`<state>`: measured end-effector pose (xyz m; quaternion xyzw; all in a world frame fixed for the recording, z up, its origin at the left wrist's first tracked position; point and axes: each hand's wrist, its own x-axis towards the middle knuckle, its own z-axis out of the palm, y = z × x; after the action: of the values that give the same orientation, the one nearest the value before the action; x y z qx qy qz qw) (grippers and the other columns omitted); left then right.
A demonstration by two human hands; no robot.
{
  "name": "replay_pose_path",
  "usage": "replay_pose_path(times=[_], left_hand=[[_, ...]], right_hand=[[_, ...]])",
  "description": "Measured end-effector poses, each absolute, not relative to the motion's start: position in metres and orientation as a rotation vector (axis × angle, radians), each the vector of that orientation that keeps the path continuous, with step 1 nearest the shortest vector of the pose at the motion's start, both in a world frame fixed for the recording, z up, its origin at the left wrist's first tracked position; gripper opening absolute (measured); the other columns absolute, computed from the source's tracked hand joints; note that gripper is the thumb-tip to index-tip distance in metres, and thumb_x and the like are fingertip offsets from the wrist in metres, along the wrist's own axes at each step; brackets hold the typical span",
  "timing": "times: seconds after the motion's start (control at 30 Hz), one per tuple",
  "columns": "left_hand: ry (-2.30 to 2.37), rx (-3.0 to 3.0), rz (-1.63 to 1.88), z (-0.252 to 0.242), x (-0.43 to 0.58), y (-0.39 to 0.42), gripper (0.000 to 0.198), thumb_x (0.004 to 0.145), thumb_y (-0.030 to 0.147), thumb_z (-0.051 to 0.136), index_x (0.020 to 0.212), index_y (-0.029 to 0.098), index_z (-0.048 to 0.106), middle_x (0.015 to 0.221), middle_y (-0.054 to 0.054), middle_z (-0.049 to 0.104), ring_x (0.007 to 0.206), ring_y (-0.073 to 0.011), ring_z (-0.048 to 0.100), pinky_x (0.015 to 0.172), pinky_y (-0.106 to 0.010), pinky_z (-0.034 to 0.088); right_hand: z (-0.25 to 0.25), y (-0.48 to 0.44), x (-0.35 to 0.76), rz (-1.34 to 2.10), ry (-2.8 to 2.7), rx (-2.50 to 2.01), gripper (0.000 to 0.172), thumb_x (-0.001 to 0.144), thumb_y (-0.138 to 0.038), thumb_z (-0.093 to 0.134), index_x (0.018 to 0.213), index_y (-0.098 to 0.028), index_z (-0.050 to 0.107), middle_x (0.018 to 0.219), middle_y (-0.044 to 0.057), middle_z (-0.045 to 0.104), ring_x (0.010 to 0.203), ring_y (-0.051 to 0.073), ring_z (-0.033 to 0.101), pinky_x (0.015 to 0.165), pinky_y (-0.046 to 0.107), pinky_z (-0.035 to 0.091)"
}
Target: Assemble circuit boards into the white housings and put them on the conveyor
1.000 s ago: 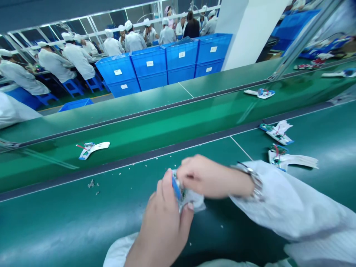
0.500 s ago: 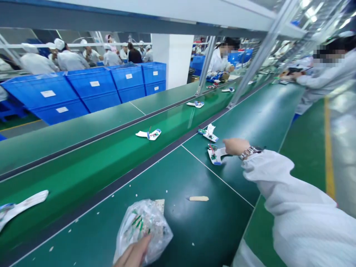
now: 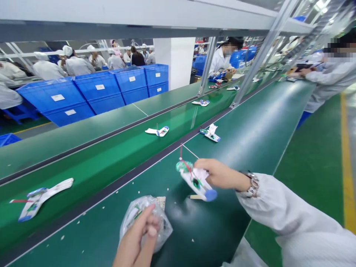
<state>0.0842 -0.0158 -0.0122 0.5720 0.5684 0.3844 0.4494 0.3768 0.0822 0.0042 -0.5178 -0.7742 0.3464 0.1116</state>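
Note:
My right hand (image 3: 219, 174) pinches a white strip assembly (image 3: 196, 181) with a small green circuit board, a red wire and a blue end, holding it just above the green conveyor belt (image 3: 219, 218). My left hand (image 3: 136, 237) grips a crumpled clear plastic bag (image 3: 146, 222) at the bottom of the view. Green parts show faintly inside the bag. A thin tan stick (image 3: 194, 197) lies on the belt, partly hidden under the held assembly. Similar assemblies lie further along, including one (image 3: 210, 133) on this belt.
Two more assemblies (image 3: 156, 131) (image 3: 40, 198) lie on the lower green belt (image 3: 111, 163) beyond a dark rail (image 3: 119, 161). Stacked blue crates (image 3: 97, 89) stand behind. A co-worker (image 3: 325, 81) works at the right. Small white scraps dot the belt.
My right hand has drawn back toward me with the assembly it reached for, lifting it off the belt. My left hand now closes on the plastic bag. My view has swung right since the earliest frame.

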Motion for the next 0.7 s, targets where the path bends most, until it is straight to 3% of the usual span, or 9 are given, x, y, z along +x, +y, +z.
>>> replay_pose_path(times=[0.07, 0.13, 0.27, 0.37, 0.47, 0.6, 0.7], left_hand=[[1.264, 1.239, 1.098, -0.007, 0.097, -0.016, 0.042, 0.089, 0.053, 0.051, 0.121, 0.027, 0.063, 0.091, -0.005, 0.07, 0.07, -0.0192, 0.069, 0.066, -0.03, 0.054], [1.061, 1.124, 1.246, 0.0, 0.106, -0.019, 0.051, 0.081, 0.055, 0.064, 0.126, 0.03, 0.06, 0.1, -0.005, 0.069, 0.07, -0.016, 0.067, 0.068, -0.028, 0.054], [0.896, 0.946, 1.359, 0.013, 0.108, -0.029, 0.04, 0.074, 0.037, 0.078, 0.112, 0.026, 0.067, 0.092, -0.006, 0.073, 0.072, -0.0186, 0.07, 0.07, -0.03, 0.056], [0.95, 0.911, 1.386, 0.016, 0.102, -0.033, 0.039, 0.072, 0.034, 0.079, 0.107, 0.024, 0.067, 0.087, -0.008, 0.073, 0.067, -0.0227, 0.071, 0.059, -0.032, 0.056], [1.123, 0.949, 1.458, 0.015, 0.097, -0.034, 0.044, 0.065, 0.038, 0.083, 0.103, 0.022, 0.069, 0.097, -0.01, 0.071, 0.081, -0.0261, 0.07, 0.069, -0.035, 0.057], [1.178, 1.081, 1.522, 0.012, 0.09, -0.03, 0.031, 0.072, 0.035, 0.079, 0.1, 0.024, 0.072, 0.099, -0.005, 0.068, 0.087, -0.0202, 0.067, 0.076, -0.027, 0.054], [1.107, 1.052, 1.565, 0.005, 0.084, -0.029, 0.034, 0.077, 0.035, 0.075, 0.11, 0.03, 0.069, 0.118, -0.005, 0.066, 0.104, -0.0218, 0.065, 0.085, -0.027, 0.053]], right_hand=[[0.017, 0.076, 0.343, 1.326, -2.303, -1.132, 0.005, 0.077, -0.018, 0.061, 0.077, -0.013, 0.061, 0.083, 0.003, 0.061, 0.082, 0.014, 0.056, 0.077, 0.027, 0.046], [0.022, 0.072, 0.313, 1.624, -2.27, -0.799, 0.016, 0.074, -0.028, 0.065, 0.076, -0.013, 0.06, 0.076, 0.001, 0.06, 0.072, 0.012, 0.056, 0.068, 0.024, 0.047], [0.014, 0.062, 0.272, 2.052, -2.094, -0.431, 0.03, 0.076, -0.044, 0.061, 0.077, -0.015, 0.056, 0.07, 0.0, 0.057, 0.061, 0.01, 0.053, 0.056, 0.021, 0.047], [0.001, 0.055, 0.255, 2.26, -1.969, -0.252, 0.04, 0.072, -0.054, 0.064, 0.074, -0.015, 0.056, 0.07, 0.001, 0.057, 0.062, 0.011, 0.054, 0.06, 0.023, 0.049], [-0.012, 0.049, 0.242, 2.417, -1.841, -0.094, 0.05, 0.066, -0.062, 0.068, 0.071, -0.014, 0.057, 0.069, 0.002, 0.058, 0.063, 0.012, 0.056, 0.066, 0.026, 0.051], [-0.026, 0.038, 0.22, 2.547, -1.707, 0.067, 0.05, 0.062, -0.061, 0.074, 0.066, -0.014, 0.058, 0.064, 0.003, 0.06, 0.06, 0.013, 0.059, 0.065, 0.027, 0.052], [-0.03, 0.034, 0.211, 2.654, -1.573, 0.238, 0.051, 0.056, -0.061, 0.078, 0.061, -0.014, 0.058, 0.06, 0.003, 0.061, 0.057, 0.015, 0.061, 0.062, 0.027, 0.053]])
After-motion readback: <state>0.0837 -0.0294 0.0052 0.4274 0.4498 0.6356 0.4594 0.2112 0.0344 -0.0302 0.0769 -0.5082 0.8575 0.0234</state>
